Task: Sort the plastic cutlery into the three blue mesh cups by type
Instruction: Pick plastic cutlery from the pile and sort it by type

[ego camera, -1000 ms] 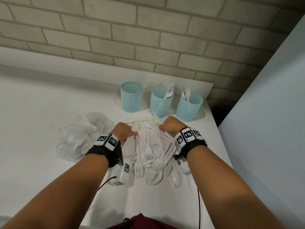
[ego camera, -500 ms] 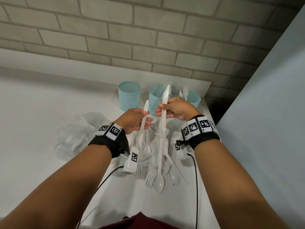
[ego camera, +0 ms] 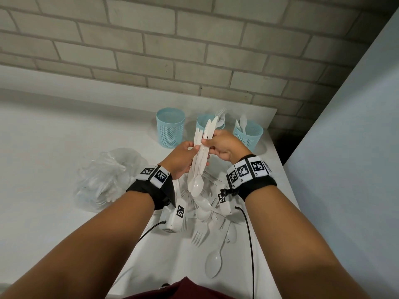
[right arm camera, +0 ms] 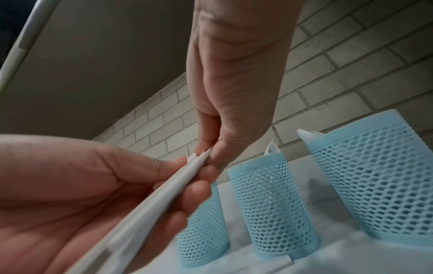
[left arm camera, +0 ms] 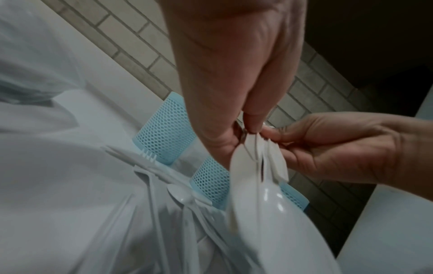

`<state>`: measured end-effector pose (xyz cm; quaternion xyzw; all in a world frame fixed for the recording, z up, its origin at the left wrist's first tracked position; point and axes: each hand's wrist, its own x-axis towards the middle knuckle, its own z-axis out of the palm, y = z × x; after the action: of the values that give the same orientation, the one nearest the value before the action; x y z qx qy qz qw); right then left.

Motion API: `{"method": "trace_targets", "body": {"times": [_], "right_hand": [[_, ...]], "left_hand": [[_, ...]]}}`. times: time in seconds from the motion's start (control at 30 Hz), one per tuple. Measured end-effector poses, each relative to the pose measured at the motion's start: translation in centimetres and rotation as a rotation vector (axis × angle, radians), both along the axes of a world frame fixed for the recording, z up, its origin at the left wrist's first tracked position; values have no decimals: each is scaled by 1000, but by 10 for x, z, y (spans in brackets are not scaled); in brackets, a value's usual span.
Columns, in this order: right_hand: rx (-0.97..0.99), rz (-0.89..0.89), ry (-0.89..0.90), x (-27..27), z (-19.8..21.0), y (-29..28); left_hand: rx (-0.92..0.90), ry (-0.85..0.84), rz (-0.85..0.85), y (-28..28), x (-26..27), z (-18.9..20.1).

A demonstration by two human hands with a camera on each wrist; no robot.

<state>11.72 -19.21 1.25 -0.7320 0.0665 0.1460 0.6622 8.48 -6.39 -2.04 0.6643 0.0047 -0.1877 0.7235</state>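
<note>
Both hands hold one bundle of white plastic cutlery (ego camera: 201,157) upright above the pile, with a spoon bowl hanging at its lower end. My left hand (ego camera: 190,152) grips the bundle's middle. My right hand (ego camera: 208,143) pinches it near the top. In the left wrist view my left fingers (left arm camera: 251,118) pinch the bundle (left arm camera: 255,153); in the right wrist view my right hand (right arm camera: 208,151) pinches the handle ends (right arm camera: 192,166). Three blue mesh cups stand behind: the left cup (ego camera: 170,128) looks empty, the middle cup (ego camera: 201,124) holds forks, the right cup (ego camera: 248,135) holds spoons.
A loose pile of white forks and spoons (ego camera: 205,212) lies on the white table (ego camera: 43,147) under my hands. One spoon (ego camera: 213,264) lies nearer me. A crumpled clear plastic bag (ego camera: 105,175) sits to the left. A brick wall stands behind, a pale panel on the right.
Both hands lifted pieces out of the pile, one in each. They have since come together, and the pieces now form one bundle held by both.
</note>
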Motion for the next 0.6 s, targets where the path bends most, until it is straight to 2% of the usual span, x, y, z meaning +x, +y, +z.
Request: {"method": "trace_targets", "body": {"times": [0.1,0.23,0.47,0.6], "right_hand": [[38,-39,2,3,-2,2],[-27,-29,-5,6,-5,6],[-142,59,3,5,-5,8],[-156,192,74,4,-8,0]], "left_hand": [[8,-51,-17,0,-1,-1],[29,-101,-53,1,-3,-2],[-5,-48,-68,5,0,-7],[-57,-29,10,11,5,-6]]}}
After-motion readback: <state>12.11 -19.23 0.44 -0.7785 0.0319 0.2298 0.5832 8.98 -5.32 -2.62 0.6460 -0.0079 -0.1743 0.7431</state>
